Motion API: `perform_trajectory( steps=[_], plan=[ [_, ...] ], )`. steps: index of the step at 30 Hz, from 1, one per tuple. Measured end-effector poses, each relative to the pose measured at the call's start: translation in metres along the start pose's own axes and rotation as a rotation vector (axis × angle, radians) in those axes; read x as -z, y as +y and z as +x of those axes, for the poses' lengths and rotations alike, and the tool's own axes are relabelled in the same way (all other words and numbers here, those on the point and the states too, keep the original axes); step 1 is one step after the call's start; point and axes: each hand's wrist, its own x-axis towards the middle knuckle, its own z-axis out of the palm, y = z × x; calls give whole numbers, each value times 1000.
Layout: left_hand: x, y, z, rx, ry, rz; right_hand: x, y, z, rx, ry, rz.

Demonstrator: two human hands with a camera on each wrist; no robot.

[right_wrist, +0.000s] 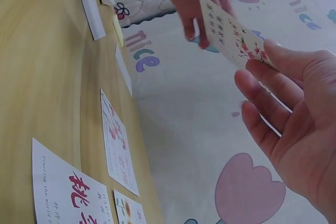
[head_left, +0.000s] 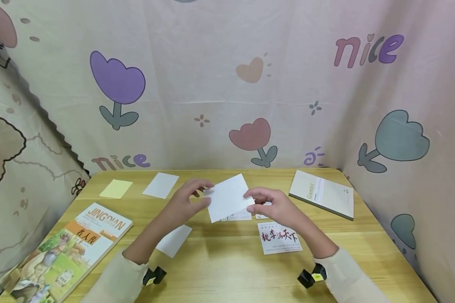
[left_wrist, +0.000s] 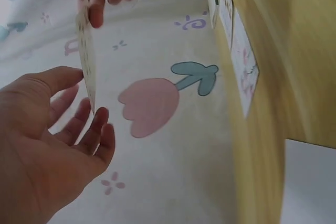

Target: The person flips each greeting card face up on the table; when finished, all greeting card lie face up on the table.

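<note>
Both hands hold a card [head_left: 227, 198] up over the table, its plain white side toward the head camera. My left hand [head_left: 187, 202] has its thumb and fingertips at the card's left edge. At the other edge my right hand [head_left: 277, 208] pinches the card between thumb and index finger, with the remaining fingers loosely bent. The right wrist view shows the card's printed face [right_wrist: 231, 35], with red blossoms and dark handwritten-style characters. Partly hidden beneath it on the table lies a blossom-printed card [right_wrist: 118, 145]. A card with large red characters [head_left: 279, 239] lies nearer, below my right hand.
At the left is a book with a colourful cover [head_left: 72, 252]; a notebook [head_left: 322, 193] lies at the right back. A yellow paper square [head_left: 116, 189] and a white card [head_left: 161, 185] are at the left back. Another white card [head_left: 174, 241] lies beside my left forearm. Printed fabric hangs behind.
</note>
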Motion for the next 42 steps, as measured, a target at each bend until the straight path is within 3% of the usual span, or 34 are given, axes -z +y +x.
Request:
perform_trajectory(
  steps=[6,8,10,14,19,26,42],
  plan=[
    [-2,11,-7,-259,99,226,2,1,0,-41,19,38],
    [-4,12,-7,-327,105,252,3,1,0,-49,32,54],
    [-5,12,-7,-349,82,248,4,2,1,-49,45,68],
    [-10,11,-6,-359,33,238,4,4,2,-68,90,99],
    [-16,6,-3,-335,23,245,4,6,6,-145,146,152],
    [-19,0,-2,-275,4,224,0,7,7,-182,142,196],
    [-16,0,-2,-243,21,119,-4,6,9,-225,128,221]
  ],
)
